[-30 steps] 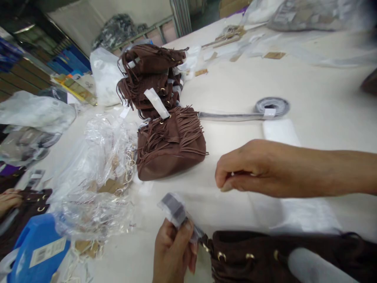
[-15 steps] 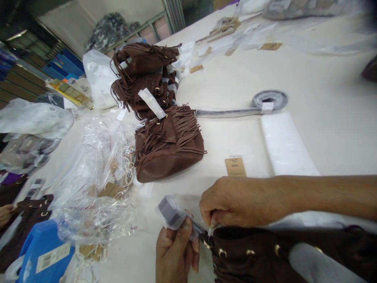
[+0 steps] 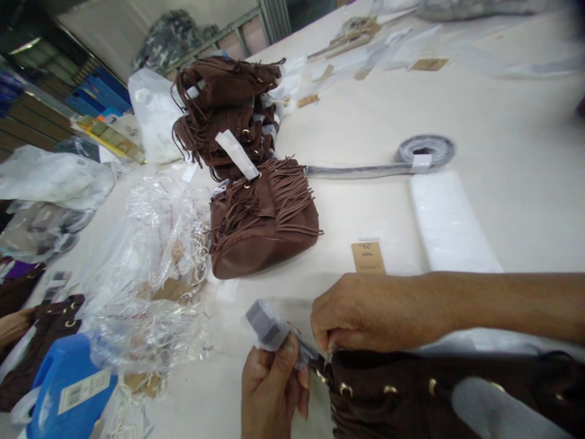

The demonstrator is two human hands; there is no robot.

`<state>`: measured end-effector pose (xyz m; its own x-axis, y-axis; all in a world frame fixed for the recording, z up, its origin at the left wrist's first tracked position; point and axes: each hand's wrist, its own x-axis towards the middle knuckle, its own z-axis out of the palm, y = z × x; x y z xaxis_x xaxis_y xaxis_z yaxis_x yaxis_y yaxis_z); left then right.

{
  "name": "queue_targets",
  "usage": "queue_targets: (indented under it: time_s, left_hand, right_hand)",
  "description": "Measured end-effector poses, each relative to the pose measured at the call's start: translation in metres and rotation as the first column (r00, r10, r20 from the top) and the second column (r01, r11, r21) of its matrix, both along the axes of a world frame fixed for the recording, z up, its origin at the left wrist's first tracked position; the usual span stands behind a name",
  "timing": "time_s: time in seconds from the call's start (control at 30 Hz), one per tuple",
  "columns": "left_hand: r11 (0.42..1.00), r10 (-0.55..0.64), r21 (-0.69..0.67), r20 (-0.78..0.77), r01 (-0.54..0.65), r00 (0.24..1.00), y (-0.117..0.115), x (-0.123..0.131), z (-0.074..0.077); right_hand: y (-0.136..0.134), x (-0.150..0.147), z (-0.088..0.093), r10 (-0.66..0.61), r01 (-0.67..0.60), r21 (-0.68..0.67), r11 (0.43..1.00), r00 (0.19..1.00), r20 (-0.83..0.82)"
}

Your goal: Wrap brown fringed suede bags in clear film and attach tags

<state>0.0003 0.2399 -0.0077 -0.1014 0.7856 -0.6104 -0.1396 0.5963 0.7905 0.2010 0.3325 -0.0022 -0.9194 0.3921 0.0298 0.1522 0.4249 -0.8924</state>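
A dark brown fringed bag (image 3: 393, 402) with gold eyelets lies along the bottom right. My left hand (image 3: 274, 384) is closed, thumb on top, around a grey piece wrapped in clear film (image 3: 265, 326), which seems joined to the bag's strap end. My right hand (image 3: 351, 311) comes in from the right above the bag's rim. Its fingertips pinch something small and pale at the bag's corner, too small to make out. Beyond my right wrist lies a brown card price tag (image 3: 368, 257). A grey translucent strip (image 3: 493, 408) lies across the bag.
Another fringed bag (image 3: 265, 225) stands ahead, before a stack of similar bags (image 3: 223, 116). Crumpled clear plastic bags (image 3: 150, 274) and a blue tape dispenser (image 3: 73, 384) are on the left. A rolled grey strip (image 3: 425, 152) and white sheets (image 3: 452, 225) lie right. Another person's hand (image 3: 16, 326) shows far left.
The view has shifted slightly. Both hands keep nearly the same place and grip at the bag's corner. The other person's hand at far left has moved a little.
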Motion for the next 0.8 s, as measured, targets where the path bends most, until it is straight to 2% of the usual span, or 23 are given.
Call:
queue_targets:
  time_s: [0.37,0.8]
  left_hand:
    - [1.000,0.003,-0.008,0.018,-0.003,1.000,0.0007,0.0012,0.0019]
    - [1.000,-0.006,0.003,0.024,0.006,1.000,-0.0001,-0.0013,-0.0012]
  right_hand:
    - [-0.0009,-0.0010,-0.0017,-0.011,0.011,0.016,1.000,0.999,-0.031]
    - [0.0007,-0.0051,-0.0012,0.036,-0.033,0.048,0.998,0.997,-0.061]
